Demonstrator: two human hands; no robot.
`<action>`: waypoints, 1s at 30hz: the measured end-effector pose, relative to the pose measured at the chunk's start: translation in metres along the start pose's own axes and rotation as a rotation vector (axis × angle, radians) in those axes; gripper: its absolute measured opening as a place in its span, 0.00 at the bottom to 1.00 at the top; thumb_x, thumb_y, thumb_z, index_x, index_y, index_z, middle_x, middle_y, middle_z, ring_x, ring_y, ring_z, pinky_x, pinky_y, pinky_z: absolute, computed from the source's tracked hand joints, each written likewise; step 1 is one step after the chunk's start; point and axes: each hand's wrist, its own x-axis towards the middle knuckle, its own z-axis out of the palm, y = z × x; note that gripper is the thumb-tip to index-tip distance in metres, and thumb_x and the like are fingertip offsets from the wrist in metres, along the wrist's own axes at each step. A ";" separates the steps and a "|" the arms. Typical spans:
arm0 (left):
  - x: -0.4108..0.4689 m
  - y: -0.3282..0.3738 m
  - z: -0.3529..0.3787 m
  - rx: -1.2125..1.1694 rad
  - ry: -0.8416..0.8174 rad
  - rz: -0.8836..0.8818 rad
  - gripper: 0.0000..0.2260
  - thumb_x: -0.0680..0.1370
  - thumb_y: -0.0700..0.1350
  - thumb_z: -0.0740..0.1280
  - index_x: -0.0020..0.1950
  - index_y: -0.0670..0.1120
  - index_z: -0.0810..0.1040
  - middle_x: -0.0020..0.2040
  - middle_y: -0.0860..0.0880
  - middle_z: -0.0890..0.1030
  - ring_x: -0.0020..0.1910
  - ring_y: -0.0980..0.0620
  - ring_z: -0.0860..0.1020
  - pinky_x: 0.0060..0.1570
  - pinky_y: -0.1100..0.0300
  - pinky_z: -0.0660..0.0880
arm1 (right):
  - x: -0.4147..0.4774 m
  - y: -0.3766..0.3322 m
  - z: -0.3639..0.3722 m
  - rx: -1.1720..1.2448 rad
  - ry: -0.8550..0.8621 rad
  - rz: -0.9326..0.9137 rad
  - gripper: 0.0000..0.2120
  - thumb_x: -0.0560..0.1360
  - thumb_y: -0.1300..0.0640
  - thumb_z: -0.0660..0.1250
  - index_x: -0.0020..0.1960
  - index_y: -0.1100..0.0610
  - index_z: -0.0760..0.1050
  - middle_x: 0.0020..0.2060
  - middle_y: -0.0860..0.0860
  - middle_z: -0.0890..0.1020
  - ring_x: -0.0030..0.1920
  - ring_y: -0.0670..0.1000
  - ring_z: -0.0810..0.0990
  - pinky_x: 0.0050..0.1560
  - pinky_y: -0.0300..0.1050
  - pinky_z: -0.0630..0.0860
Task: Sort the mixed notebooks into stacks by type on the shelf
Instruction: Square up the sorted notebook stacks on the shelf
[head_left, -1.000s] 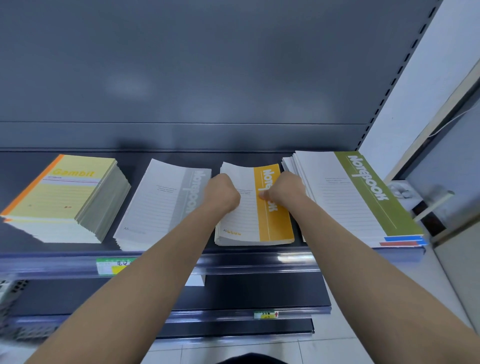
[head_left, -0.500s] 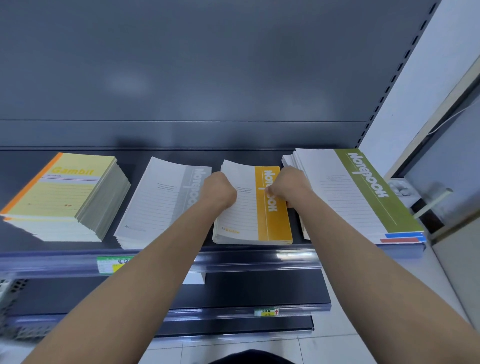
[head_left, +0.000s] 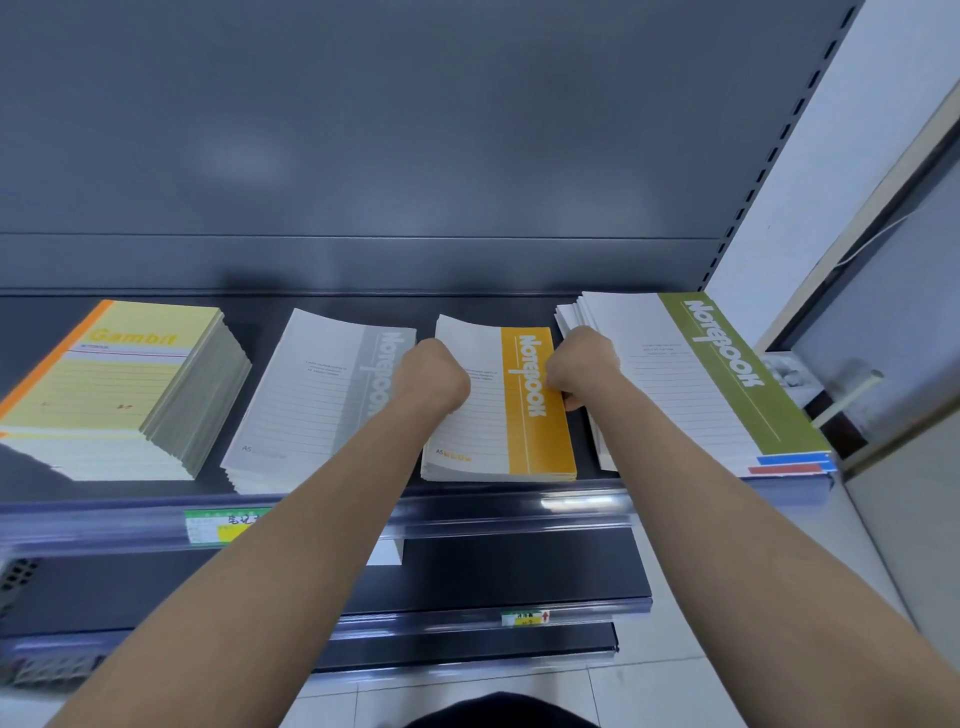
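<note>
Your right hand has shifted to pinch the right edge of the orange Notebook stack; your left hand, curled, flanks its left edge, grip unseen. It lies at the front edge of the shelf.

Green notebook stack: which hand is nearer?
Right. The right hand is at the left edge of the green stack; the left hand is across the orange stack, farther away.
</note>
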 end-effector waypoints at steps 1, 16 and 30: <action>0.000 0.001 0.000 0.004 0.002 0.003 0.13 0.75 0.31 0.59 0.33 0.43 0.63 0.33 0.48 0.68 0.29 0.53 0.66 0.26 0.64 0.63 | -0.001 0.001 0.000 0.005 0.007 -0.004 0.07 0.76 0.62 0.62 0.39 0.59 0.70 0.44 0.57 0.81 0.44 0.55 0.82 0.44 0.44 0.80; 0.004 -0.004 -0.002 0.016 -0.051 -0.001 0.13 0.76 0.34 0.63 0.35 0.43 0.64 0.35 0.47 0.70 0.31 0.51 0.69 0.25 0.61 0.66 | -0.012 0.003 -0.009 0.085 -0.191 0.104 0.09 0.78 0.61 0.62 0.39 0.61 0.69 0.46 0.60 0.82 0.44 0.57 0.84 0.47 0.49 0.81; 0.000 0.000 0.002 0.071 -0.020 0.012 0.13 0.75 0.33 0.62 0.34 0.43 0.62 0.33 0.48 0.68 0.29 0.53 0.67 0.25 0.63 0.65 | -0.017 0.007 -0.009 0.074 -0.121 0.070 0.11 0.77 0.62 0.64 0.36 0.60 0.68 0.39 0.57 0.80 0.38 0.55 0.82 0.34 0.45 0.77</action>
